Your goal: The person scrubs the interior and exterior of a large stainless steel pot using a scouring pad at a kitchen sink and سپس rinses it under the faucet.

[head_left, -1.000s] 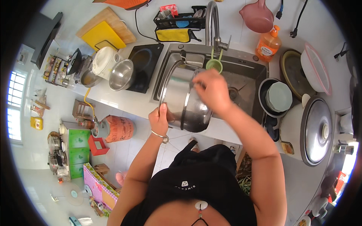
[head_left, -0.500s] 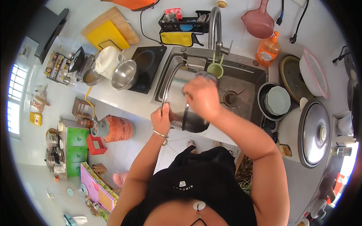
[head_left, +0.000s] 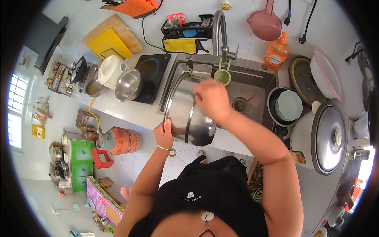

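Note:
A shiny stainless steel pot (head_left: 182, 106) is tipped on its side over the front left edge of the sink (head_left: 252, 85), its rim toward the left. My left hand (head_left: 163, 134) grips that rim at the near side, the thumb lying against the outer wall. Against the pot's outer side, by a raised band, rests my closed right hand (head_left: 213, 100). Its fingers are curled, and whatever they hold is hidden. Beyond the pot, a green strainer (head_left: 222, 76) hangs below the faucet (head_left: 217, 33).
A steel bowl (head_left: 128, 85) and a black cooktop (head_left: 152, 73) are left of the sink. At the right stand an orange soap bottle (head_left: 277, 54), a pale green bowl (head_left: 289, 106) in a dark pan, and a large lidded pot (head_left: 304, 138). A black rack (head_left: 185, 31) sits behind.
The pot has shifted slightly left and toward me, with my left hand on its rim. My right hand has moved a little along the outer side. The whole view has shifted slightly.

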`<state>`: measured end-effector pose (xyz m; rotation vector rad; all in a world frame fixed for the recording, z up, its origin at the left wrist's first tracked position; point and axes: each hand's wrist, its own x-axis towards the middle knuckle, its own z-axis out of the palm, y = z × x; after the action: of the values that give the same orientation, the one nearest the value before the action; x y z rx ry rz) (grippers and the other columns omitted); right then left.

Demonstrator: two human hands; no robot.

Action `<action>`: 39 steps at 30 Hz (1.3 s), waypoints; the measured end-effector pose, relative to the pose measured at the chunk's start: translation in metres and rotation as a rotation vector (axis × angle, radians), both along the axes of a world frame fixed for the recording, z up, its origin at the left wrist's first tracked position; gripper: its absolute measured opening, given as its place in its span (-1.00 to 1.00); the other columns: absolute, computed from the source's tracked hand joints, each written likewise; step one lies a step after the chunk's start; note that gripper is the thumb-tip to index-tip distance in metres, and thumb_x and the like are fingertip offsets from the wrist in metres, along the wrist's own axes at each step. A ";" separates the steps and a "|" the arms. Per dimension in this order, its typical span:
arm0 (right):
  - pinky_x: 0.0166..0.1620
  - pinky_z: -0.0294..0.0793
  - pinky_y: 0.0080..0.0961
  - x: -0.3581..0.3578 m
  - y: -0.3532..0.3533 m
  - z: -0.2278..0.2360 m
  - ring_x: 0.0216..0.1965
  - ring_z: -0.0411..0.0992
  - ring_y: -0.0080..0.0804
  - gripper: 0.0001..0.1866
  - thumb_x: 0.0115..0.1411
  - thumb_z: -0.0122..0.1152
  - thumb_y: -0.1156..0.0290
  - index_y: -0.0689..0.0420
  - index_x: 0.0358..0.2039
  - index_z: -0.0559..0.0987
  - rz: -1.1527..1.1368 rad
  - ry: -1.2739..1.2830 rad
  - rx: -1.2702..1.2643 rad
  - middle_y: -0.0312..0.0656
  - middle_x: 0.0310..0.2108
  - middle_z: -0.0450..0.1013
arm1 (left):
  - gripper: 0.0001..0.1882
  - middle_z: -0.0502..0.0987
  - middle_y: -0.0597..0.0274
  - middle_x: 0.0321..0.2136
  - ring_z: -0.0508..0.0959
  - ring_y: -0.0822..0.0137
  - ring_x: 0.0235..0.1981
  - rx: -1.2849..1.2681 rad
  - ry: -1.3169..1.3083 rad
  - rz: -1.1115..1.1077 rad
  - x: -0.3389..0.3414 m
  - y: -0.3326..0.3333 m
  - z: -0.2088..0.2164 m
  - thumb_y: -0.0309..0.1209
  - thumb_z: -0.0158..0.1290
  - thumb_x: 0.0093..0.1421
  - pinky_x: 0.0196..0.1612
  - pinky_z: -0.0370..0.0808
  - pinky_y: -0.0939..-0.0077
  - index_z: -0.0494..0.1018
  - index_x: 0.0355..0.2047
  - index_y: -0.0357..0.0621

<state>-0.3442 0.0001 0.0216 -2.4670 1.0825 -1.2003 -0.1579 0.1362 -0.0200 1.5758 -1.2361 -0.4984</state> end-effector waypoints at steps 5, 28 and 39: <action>-0.25 0.46 -0.30 -0.037 -0.045 -0.029 -0.32 0.49 -0.10 -0.86 0.01 0.19 0.42 0.09 -0.37 0.57 -0.074 -0.262 0.737 -0.09 -0.36 0.53 | -0.48 0.37 0.31 -0.79 0.31 0.51 -0.72 -0.018 -0.142 -0.052 0.022 0.017 -0.018 -0.15 -0.18 0.34 -0.63 0.24 0.58 0.32 -0.69 -0.25; -0.29 0.41 -0.51 -0.040 0.002 -0.134 -0.44 0.41 -0.46 -0.85 0.09 0.19 0.48 0.18 -0.29 0.54 -0.173 -0.914 0.876 -0.19 -0.48 0.48 | -0.44 0.47 0.24 -0.65 0.42 0.43 -0.61 0.809 -0.448 -0.297 -0.010 -0.188 0.086 0.07 0.21 0.02 -0.50 0.37 0.52 0.51 -0.58 -0.30; -0.23 0.37 -0.63 -0.060 0.036 -0.171 -0.33 0.39 -0.57 -0.80 0.08 0.21 0.52 0.23 -0.24 0.52 -0.022 -1.148 1.255 -0.27 -0.36 0.47 | -0.47 0.21 0.29 -0.80 0.19 0.52 -0.71 0.380 -0.571 -0.296 0.028 -0.106 0.079 -0.11 0.25 0.05 -0.63 0.16 0.48 0.32 -0.77 -0.26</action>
<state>-0.4045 0.0359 -0.1499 -0.6374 0.9447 -1.0844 -0.1295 0.0301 0.0585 1.9439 -1.9134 -0.5072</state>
